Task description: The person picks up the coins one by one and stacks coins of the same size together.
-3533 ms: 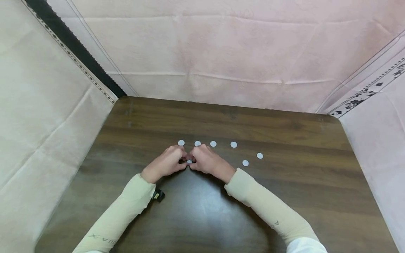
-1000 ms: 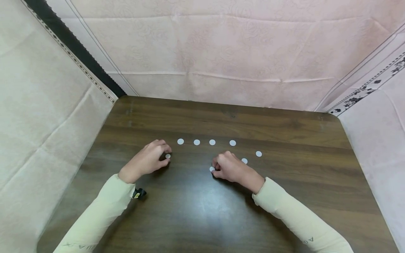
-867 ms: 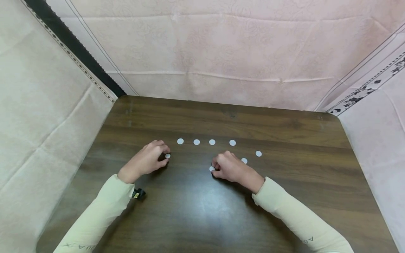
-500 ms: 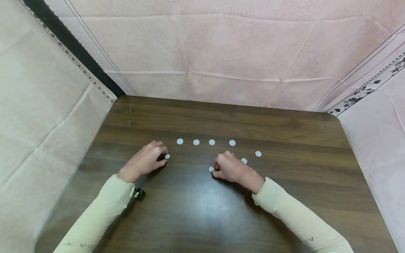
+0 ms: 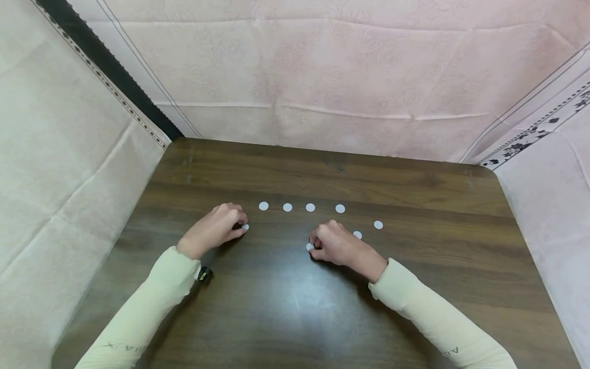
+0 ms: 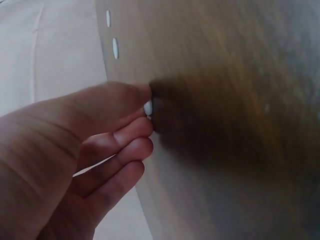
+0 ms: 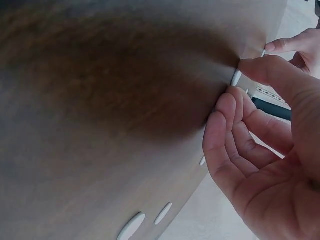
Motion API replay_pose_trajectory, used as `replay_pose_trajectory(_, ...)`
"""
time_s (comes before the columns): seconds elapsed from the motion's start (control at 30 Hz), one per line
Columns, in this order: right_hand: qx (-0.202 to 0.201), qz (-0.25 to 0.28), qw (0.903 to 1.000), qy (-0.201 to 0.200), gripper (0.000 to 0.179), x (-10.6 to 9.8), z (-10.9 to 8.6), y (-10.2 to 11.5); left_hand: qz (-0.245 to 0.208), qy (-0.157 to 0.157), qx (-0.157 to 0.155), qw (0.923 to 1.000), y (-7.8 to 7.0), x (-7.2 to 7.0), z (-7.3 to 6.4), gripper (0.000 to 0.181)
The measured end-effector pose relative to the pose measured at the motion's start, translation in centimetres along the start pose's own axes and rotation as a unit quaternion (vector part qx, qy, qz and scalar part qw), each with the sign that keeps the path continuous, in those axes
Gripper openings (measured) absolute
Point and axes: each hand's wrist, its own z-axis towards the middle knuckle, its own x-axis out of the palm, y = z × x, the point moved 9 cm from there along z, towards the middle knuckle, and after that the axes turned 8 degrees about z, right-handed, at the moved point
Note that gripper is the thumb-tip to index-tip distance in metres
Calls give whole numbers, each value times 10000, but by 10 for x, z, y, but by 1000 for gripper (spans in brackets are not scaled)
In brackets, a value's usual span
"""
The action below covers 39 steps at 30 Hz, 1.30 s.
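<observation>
In the head view my left hand (image 5: pixel 216 228) is low over the brown table, left of the middle. Its thumb and fingertips pinch a small flat white disc (image 5: pixel 246 227), partly covered by the fingers. The left wrist view shows this disc's edge (image 6: pixel 148 107) between thumb and index finger, down at the tabletop. To the right, my right hand (image 5: pixel 340 244) holds a second white disc (image 5: pixel 310 247) between thumb and fingertips. Seen from the right wrist, that disc (image 7: pixel 236 77) lies against the wood, with the other fingers curled beside it.
A row of several white discs (image 5: pixel 310 207) lies beyond the hands. One more disc (image 5: pixel 378 225) is farther right, and another (image 5: pixel 357 234) is partly behind my right hand. Light patterned cloth (image 5: pixel 295 72) hangs behind the wooden table (image 5: pixel 295 318).
Earlier, both hands met around a disc near the middle. They have since moved apart, left hand leftward and right hand rightward. Lately my left thumb has drawn closer to its disc.
</observation>
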Motion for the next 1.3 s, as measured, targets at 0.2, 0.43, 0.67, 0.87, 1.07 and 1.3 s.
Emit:
replay_pose_trajectory(0.2, 54, -17, 10000, 29, 12, 0, 1, 0, 53, 196, 31, 9998, -2, 1, 5, 13)
replay_pose_trajectory(0.43, -57, -53, 10000, 0, 17, 0, 2, 3, 384, 132, 70, 9991, -1, 2, 9, 17)
replay_pose_trajectory(0.67, 9, -69, 10000, -5, 13, 0, 1, 3, 367, 208, 103, 9991, -3, 4, 14, 15)
replay_pose_trajectory(0.87, -90, -97, 9999, -53, 22, -1, 0, 3, 230, 240, 62, 9994, -10, 1, 17, 13)
replay_pose_trajectory(1.07, -102, -83, 9999, -56, 23, -1, 1, 3, 113, 172, 112, 9997, -21, -5, 21, 11)
replay_pose_trajectory(1.3, -52, -37, 10000, -4, 22, 1, 0, 1, -12, 103, 186, 9998, -35, -7, 30, 13)
